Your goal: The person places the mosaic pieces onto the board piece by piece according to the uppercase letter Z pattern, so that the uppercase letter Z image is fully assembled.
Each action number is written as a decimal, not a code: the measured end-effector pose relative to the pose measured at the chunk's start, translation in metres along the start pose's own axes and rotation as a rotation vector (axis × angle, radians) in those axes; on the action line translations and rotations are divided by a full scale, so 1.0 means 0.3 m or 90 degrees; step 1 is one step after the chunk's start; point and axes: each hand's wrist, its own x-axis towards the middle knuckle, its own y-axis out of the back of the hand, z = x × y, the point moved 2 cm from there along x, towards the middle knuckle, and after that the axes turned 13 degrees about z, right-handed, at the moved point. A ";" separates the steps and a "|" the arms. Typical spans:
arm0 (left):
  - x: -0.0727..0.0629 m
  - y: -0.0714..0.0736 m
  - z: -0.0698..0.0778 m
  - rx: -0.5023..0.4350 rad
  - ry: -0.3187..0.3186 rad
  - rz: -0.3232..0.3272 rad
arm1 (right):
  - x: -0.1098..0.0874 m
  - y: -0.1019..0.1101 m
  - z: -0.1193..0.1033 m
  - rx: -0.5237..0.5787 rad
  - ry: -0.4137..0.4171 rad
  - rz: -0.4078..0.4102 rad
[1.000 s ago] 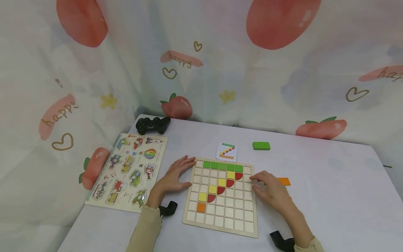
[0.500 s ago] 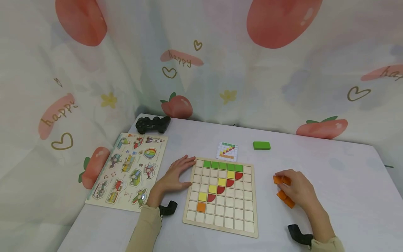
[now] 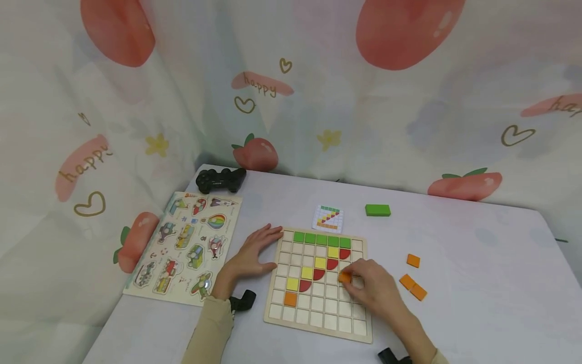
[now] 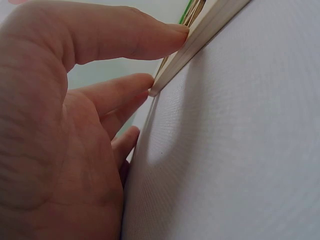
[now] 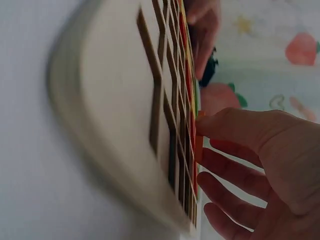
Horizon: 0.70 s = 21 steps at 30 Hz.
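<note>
A wooden grid board (image 3: 318, 328) lies on the table with green, yellow, red and orange tiles set in some of its squares. My right hand (image 3: 375, 288) is over the board's right half and pinches an orange square tile (image 3: 344, 277) between thumb and fingers. In the right wrist view that orange tile (image 5: 199, 145) shows between the fingertips, near the grid. At the board's left edge, my left hand (image 3: 252, 258) rests with fingers spread. Its thumb (image 4: 165, 40) touches the board's wooden side in the left wrist view.
Right of the board lie a single orange tile (image 3: 413, 261) and a pair of orange tiles (image 3: 413, 287). Behind it are a small pattern card (image 3: 328, 219) and a green block (image 3: 377, 210). A picture puzzle board (image 3: 182, 253) and a black game controller (image 3: 221, 181) are at left.
My right hand went right to the orange tiles, picked one up and came back left over the board with it. My left hand stays in place.
</note>
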 end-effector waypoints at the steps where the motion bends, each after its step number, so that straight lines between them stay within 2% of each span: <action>1: 0.001 -0.001 -0.001 0.003 0.000 -0.001 | -0.003 -0.019 -0.031 0.012 0.022 -0.003; 6: 0.004 -0.003 -0.004 0.006 0.003 -0.003 | -0.023 -0.096 -0.157 0.066 0.123 -0.023; 9: 0.003 -0.004 -0.004 0.002 0.002 -0.001 | -0.031 -0.123 -0.200 0.085 0.157 -0.032; 12: 0.003 -0.005 -0.005 0.001 0.002 0.000 | -0.035 -0.139 -0.219 0.085 0.170 -0.040; 21: 0.003 -0.007 -0.005 0.003 0.005 -0.001 | -0.035 -0.142 -0.215 0.100 0.153 -0.065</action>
